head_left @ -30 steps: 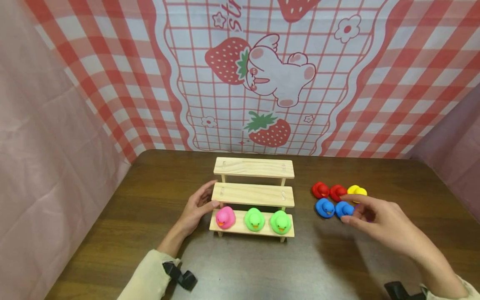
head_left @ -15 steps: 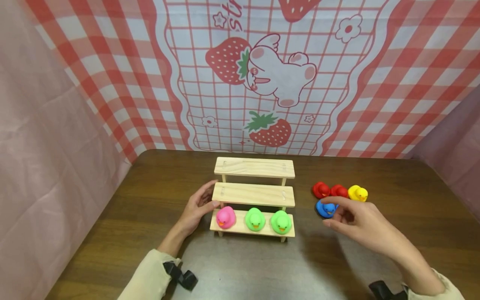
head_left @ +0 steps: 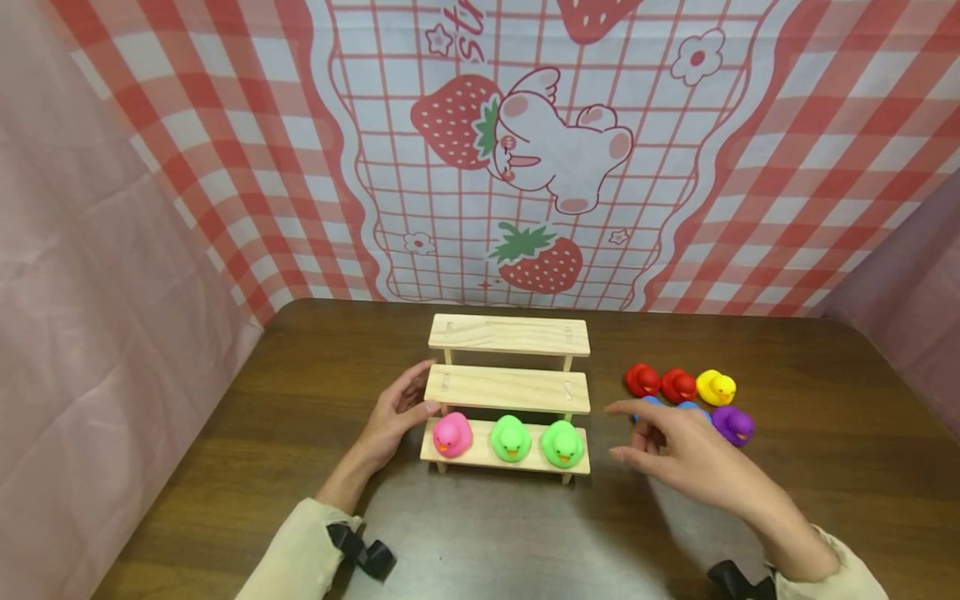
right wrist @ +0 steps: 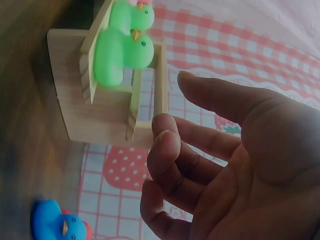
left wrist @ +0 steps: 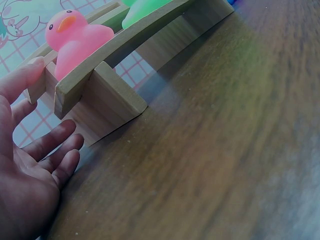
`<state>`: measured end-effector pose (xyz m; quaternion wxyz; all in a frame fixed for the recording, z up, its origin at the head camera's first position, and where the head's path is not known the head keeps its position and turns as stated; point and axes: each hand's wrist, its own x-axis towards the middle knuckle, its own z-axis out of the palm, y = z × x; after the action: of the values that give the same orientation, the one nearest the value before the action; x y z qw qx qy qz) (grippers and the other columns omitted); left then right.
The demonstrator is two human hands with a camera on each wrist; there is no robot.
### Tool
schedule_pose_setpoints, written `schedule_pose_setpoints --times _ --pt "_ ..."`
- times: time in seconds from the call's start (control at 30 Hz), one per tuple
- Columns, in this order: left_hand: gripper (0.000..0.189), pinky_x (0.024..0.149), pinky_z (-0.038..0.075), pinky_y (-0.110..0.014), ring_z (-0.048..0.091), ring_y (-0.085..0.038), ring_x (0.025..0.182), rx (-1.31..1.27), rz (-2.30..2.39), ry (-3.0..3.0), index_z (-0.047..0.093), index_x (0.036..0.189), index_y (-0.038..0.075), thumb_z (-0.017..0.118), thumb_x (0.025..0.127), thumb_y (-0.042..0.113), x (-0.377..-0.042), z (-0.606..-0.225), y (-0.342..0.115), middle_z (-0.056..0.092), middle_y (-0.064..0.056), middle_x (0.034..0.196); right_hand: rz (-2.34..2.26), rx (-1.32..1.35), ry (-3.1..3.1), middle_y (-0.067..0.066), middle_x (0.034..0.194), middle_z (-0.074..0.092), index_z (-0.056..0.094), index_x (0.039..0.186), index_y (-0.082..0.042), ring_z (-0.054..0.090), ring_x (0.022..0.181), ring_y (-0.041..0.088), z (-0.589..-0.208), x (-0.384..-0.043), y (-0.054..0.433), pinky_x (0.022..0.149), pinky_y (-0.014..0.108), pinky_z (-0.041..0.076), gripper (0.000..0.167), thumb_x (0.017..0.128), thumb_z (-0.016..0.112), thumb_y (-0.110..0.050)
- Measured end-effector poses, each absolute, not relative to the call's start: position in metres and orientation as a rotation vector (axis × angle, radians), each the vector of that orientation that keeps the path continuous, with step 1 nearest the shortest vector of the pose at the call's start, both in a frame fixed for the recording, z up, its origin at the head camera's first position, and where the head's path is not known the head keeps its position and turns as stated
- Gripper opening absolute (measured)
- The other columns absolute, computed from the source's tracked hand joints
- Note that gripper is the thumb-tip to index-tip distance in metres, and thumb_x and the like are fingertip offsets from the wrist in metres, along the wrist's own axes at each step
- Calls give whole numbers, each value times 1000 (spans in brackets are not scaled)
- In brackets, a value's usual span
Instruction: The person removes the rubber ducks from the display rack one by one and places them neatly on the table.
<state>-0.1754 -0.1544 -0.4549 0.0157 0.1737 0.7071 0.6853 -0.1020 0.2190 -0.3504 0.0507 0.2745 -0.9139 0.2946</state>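
Observation:
A three-step wooden stand (head_left: 507, 389) sits mid-table in the head view. Its lowest step bears a pink rubber duck (head_left: 452, 435) on the left, then one green duck (head_left: 510, 439) and another green duck (head_left: 562, 444). At the stand's left end rests my left hand (head_left: 388, 423), the thumb against the middle step's edge and the other fingers loosely bent. My right hand (head_left: 693, 454) hovers right of the stand, thumb and fingers apart, with nothing between them. Beneath and behind it, two blue ducks are partly hidden; one blue duck (right wrist: 50, 220) shows in the right wrist view.
Behind the blue ducks stand one red duck (head_left: 642, 380), a second red duck (head_left: 678, 386) and a yellow duck (head_left: 716, 387). A purple duck (head_left: 732, 426) is right of the blue ones. A checked strawberry cloth (head_left: 555, 250) hangs behind the dark wooden table (head_left: 480, 533).
My right hand has moved left, from over the purple and blue ducks toward the stand, uncovering the purple duck. The left hand, stand and ducks have stayed put.

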Motion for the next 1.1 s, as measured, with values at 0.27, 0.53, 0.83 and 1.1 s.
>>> schedule_pose_setpoints --times 0.27,0.53,0.83,1.1 --pt "62 103 41 -21 55 2 117 549 2133 2204 38 150 -2 62 93 2 -176 -456 -155 50 -35 141 967 824 -2877 -18 68 56 66 122 -9 47 60 -7 -352 -101 206 54 18 43 40 87 78 -23" --pt "62 103 41 -20 55 2 117 543 2139 2199 38 150 -2 62 93 1 -175 -455 -155 50 -35 141 1014 884 -2894 -17 65 55 65 123 -7 46 56 -7 -360 -102 194 51 18 42 40 87 77 -24" --pt "62 103 40 -20 55 3 117 539 2136 2199 38 150 -2 62 93 1 -175 -455 -154 50 -35 143 972 907 -2838 -18 64 52 68 117 -9 41 55 -9 -369 -105 182 50 17 39 38 84 80 -21" --pt "63 103 40 -19 55 3 117 539 2138 2198 38 150 -3 62 92 1 -175 -454 -154 49 -35 142 984 892 -2860 -15 65 57 67 118 -9 43 55 -9 -372 -107 177 51 17 39 39 84 80 -23"
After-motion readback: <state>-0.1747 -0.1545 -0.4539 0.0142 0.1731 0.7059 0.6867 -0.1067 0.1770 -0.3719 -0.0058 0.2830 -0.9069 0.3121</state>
